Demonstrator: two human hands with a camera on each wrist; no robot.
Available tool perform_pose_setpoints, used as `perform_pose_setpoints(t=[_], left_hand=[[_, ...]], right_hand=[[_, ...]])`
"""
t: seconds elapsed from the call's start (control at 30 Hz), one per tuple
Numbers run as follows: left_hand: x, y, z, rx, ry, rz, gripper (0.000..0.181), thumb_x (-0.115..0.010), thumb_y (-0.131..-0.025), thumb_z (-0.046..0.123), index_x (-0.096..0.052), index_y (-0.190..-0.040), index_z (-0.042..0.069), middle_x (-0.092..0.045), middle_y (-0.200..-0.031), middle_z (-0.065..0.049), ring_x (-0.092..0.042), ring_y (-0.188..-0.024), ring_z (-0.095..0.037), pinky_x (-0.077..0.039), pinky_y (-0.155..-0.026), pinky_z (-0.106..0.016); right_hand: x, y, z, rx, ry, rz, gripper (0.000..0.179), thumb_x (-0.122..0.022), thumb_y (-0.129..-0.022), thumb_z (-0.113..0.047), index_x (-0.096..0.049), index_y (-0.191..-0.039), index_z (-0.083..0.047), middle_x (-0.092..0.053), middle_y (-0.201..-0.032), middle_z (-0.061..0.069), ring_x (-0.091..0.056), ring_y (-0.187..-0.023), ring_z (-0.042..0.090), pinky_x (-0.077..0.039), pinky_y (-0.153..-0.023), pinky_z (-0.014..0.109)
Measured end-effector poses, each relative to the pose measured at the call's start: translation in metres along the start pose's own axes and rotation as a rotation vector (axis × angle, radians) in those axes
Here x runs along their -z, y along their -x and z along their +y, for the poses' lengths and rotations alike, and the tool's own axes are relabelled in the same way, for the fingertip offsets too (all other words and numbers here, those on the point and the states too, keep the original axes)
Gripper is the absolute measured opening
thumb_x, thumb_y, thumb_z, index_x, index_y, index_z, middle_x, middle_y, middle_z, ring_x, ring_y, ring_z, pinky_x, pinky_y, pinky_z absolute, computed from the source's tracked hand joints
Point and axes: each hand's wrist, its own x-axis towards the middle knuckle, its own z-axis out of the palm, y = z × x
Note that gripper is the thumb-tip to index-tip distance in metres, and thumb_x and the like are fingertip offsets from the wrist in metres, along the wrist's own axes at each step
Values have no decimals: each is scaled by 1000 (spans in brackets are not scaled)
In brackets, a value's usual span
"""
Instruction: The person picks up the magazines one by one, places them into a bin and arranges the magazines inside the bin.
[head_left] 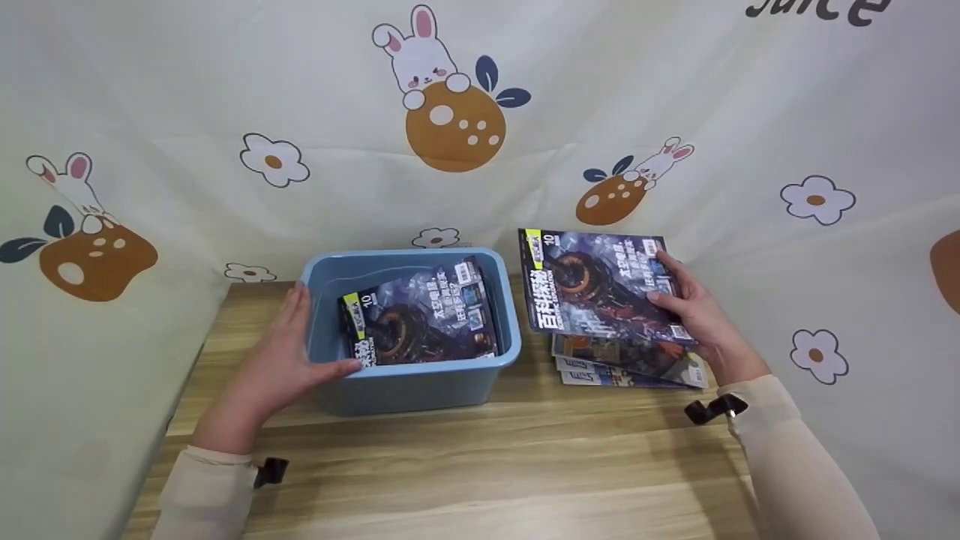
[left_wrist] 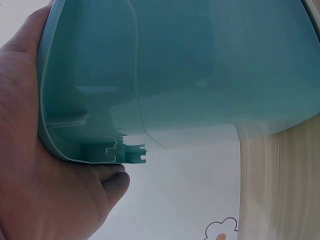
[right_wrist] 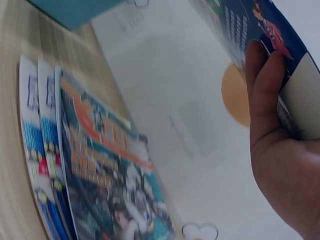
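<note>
Head view: a pale cloth (head_left: 337, 82) with bunnies fills the top and both sides. The wood table (head_left: 480, 472) spans the bottom middle. On it, left of the middle, stands a blue tub (head_left: 412, 391). A pile (head_left: 600, 351) of books lies right of the middle. One dark book (head_left: 427, 311) shows inside the tub, and a twin book (head_left: 600, 277) is up over the pile, not touching it. The right hand (head_left: 701, 311) pinches the twin book's right edge. The left hand (head_left: 274, 360) holds the tub's rim, thumb and fingers spread wide.
</note>
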Motion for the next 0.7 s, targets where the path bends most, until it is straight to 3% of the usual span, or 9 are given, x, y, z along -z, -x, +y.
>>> perform_pose_setpoints(t=[0.13, 0.4, 0.7], left_hand=[[0, 1, 2, 1, -1, 2, 153, -82, -82, 81, 12, -174, 4, 12, -182, -22, 1, -167, -51, -13, -129, -76], [1, 1, 3, 1, -7, 7, 153, -82, -81, 81, 10, -175, 3, 12, -182, -22, 1, -167, -51, -15, -128, -77], [2, 2, 4, -1, 15, -3, 153, -85, -82, 77, 11, -174, 3, 12, -182, -23, -1, -167, -52, -17, -129, -75]], right_hand=[[-15, -2, -8, 35, 50, 14, 86, -69, -108, -4, -24, -179, -22, -10, -185, 8, -44, -138, 22, -55, -95, 21], [-41, -5, -21, 52, 137, 22, 87, -73, -107, -9, -26, -179, -23, -12, -185, 6, -31, -152, 29, -50, -100, 19], [-65, -8, -29, -11, 116, 15, 87, -77, -106, -18, -29, -177, -37, -18, -182, 5, -42, -145, 32, -56, -101, 28]])
